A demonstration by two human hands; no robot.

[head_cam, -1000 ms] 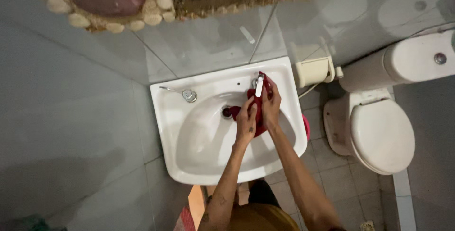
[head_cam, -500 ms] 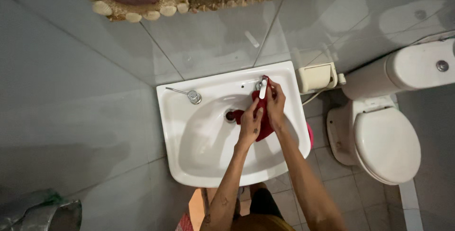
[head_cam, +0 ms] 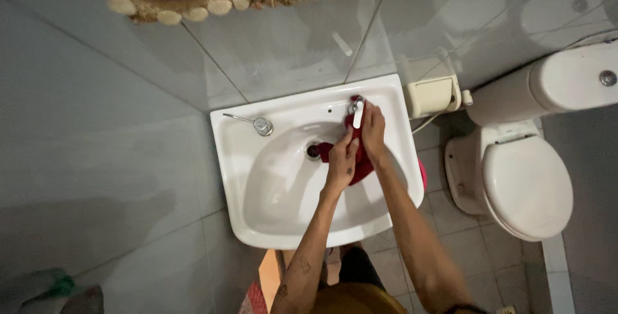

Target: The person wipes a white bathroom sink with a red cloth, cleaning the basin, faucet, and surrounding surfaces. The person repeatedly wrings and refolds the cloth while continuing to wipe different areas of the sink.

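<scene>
Both hands now nearer the tap, left hand and right hand grip closed on red cloth in white sink.

Over the last second the right hand has shifted slightly toward 12 o'clock, closing on the white tap lever, its fingers now laid over the top of the red cloth rather than beside it. The left hand has drawn toward 1 o'clock, nearer the right hand. The cloth is more gathered, with less of it showing at the drain at 9 o'clock of the hands.
</scene>
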